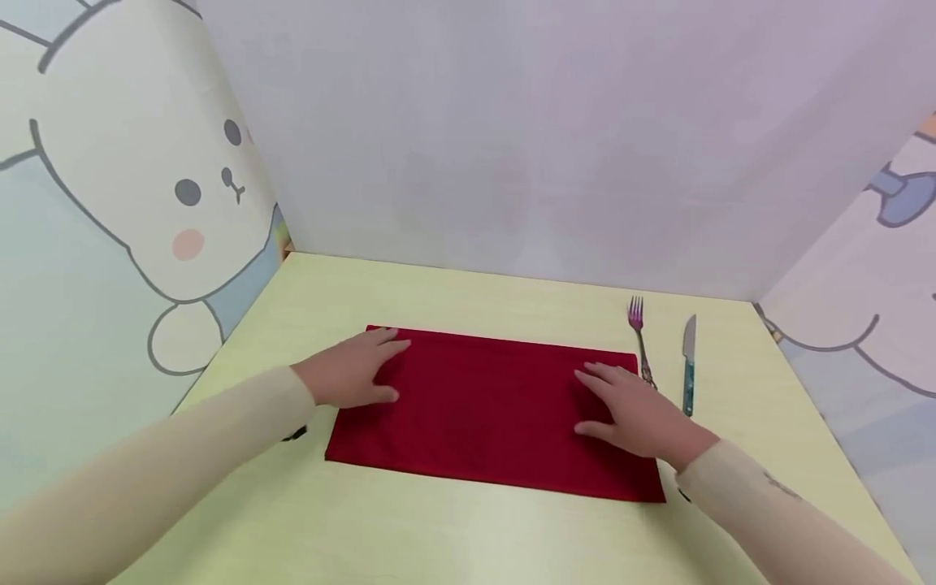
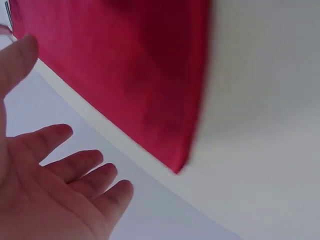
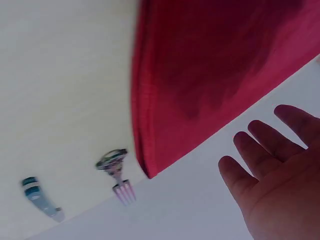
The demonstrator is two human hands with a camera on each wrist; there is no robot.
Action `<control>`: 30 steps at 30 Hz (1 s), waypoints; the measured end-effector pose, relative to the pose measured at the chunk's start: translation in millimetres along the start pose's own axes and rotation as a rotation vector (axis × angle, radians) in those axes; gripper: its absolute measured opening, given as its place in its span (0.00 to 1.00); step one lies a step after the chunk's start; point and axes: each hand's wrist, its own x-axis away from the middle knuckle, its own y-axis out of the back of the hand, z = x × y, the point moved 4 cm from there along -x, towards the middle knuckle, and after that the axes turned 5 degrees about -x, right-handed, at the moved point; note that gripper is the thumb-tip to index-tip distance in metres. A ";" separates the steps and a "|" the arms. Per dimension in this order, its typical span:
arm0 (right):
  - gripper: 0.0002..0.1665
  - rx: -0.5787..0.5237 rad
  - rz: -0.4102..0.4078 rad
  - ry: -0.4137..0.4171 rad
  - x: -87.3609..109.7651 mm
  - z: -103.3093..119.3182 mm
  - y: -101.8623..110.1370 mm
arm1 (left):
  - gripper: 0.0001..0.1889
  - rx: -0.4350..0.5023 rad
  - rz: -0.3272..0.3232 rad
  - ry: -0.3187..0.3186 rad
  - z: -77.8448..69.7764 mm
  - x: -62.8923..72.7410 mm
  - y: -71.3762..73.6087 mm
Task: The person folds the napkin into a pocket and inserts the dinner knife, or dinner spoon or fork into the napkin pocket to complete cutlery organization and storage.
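A red cloth (image 1: 490,414) lies flat as a wide rectangle on the pale table. Its side edge in the right wrist view shows stacked layers, as if folded. Over the cloth's left end is my left hand (image 1: 353,370), fingers spread and holding nothing. My right hand (image 1: 634,411) is above the right end, also with loosely extended fingers and nothing in them. Both wrist views show the palms, left (image 2: 55,195) and right (image 3: 285,185), apart from the cloth. Just beyond the cloth's right edge lies a fork (image 1: 640,337), its handle end partly hidden by my right hand.
A knife (image 1: 690,366) with a teal handle lies right of the fork, blade pointing away. The pale yellow table (image 1: 453,536) ends at a light curtain-like backdrop (image 1: 512,146). Cartoon-printed panels (image 1: 102,268) stand at both sides.
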 end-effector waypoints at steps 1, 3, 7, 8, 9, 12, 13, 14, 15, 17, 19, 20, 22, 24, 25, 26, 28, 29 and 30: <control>0.52 -0.001 0.005 0.004 -10.2 2.8 -0.2 | 0.46 -0.041 -0.012 -0.024 -7.4 -8.6 2.4; 0.51 -0.003 0.028 0.007 -30.0 8.6 -1.8 | 0.45 -0.113 -0.020 -0.068 -23.8 -25.6 5.3; 0.50 0.019 0.069 0.034 -62.8 16.9 -6.3 | 0.44 -0.221 -0.006 -0.129 -55.2 -59.1 5.0; 0.50 0.030 0.080 0.036 -69.3 18.3 -8.4 | 0.44 -0.237 0.001 -0.134 -61.9 -66.4 4.4; 0.50 0.041 0.090 0.039 -75.1 19.2 -10.6 | 0.44 -0.249 0.006 -0.137 -67.7 -73.4 3.4; 0.51 0.066 0.114 0.055 -89.7 21.9 -18.4 | 0.45 -0.285 0.022 -0.142 -80.8 -91.5 -2.0; 0.51 0.066 0.124 0.062 -93.6 23.1 -21.0 | 0.46 -0.292 0.026 -0.146 -84.3 -96.2 -4.4; 0.52 0.069 0.134 0.068 -96.8 24.2 -23.6 | 0.47 -0.301 0.028 -0.156 -87.6 -100.4 -6.9; 0.53 0.071 0.140 0.073 -99.4 25.2 -25.7 | 0.48 -0.312 0.030 -0.168 -90.5 -104.3 -9.9; 0.54 0.088 0.146 0.085 -103.8 26.5 -29.5 | 0.49 -0.336 0.034 -0.200 -96.0 -109.9 -15.1; 0.54 0.097 0.149 0.090 -107.3 27.5 -32.2 | 0.52 -0.354 0.045 -0.225 -100.0 -113.9 -20.4; 0.54 0.103 0.149 0.091 -108.5 27.6 -33.3 | 0.52 -0.364 0.049 -0.235 -101.5 -115.4 -22.9; 0.54 0.110 0.153 0.093 -110.6 27.6 -35.0 | 0.54 -0.374 0.066 -0.246 -102.9 -118.1 -27.7; 0.54 0.101 0.162 0.096 -111.7 27.5 -35.5 | 0.56 -0.369 0.087 -0.245 -102.8 -120.2 -31.7; 0.54 0.099 0.168 0.096 -112.0 27.2 -35.6 | 0.56 -0.363 0.097 -0.242 -102.4 -121.0 -33.1; 0.54 0.097 0.174 0.094 -112.1 26.8 -35.9 | 0.56 -0.352 0.106 -0.237 -101.9 -121.8 -34.1; 0.54 0.090 0.187 0.088 -112.3 26.2 -36.2 | 0.56 -0.332 0.124 -0.225 -100.7 -123.1 -35.6; 0.54 0.086 0.193 0.085 -112.3 26.1 -36.5 | 0.56 -0.322 0.131 -0.220 -100.1 -123.5 -36.1; 0.53 0.085 0.197 0.084 -112.2 26.0 -37.1 | 0.57 -0.316 0.136 -0.215 -99.6 -124.1 -36.5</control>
